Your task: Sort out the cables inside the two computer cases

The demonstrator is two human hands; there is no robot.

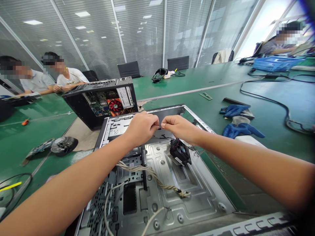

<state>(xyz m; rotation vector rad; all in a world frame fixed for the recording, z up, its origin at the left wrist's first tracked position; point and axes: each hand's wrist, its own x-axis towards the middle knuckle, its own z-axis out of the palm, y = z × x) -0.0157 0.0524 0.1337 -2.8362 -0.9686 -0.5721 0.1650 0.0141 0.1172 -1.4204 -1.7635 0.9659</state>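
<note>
An opened computer case (197, 193) lies flat before me, its bare metal tray facing up. Over its far end, my left hand (144, 126) and my right hand (179, 127) meet with fingertips pinched almost together. Between them shows a thin dark wire (159, 126), mostly hidden by the fingers. Below my right hand a black cooling fan (180, 152) rests tilted inside the case, a dark lead running left from it. A twisted bundle of beige cables (157, 180) crosses the tray, and a paler cable (154, 219) curves near the front.
Behind on the left stands a second computer tower (98, 98) with its inside exposed. Blue-grey work gloves (237, 126) lie right of the case. A blue basket (275, 63), black cables (265, 95) and a headset (158, 75) sit farther off. Three people sit around the green table (177, 87).
</note>
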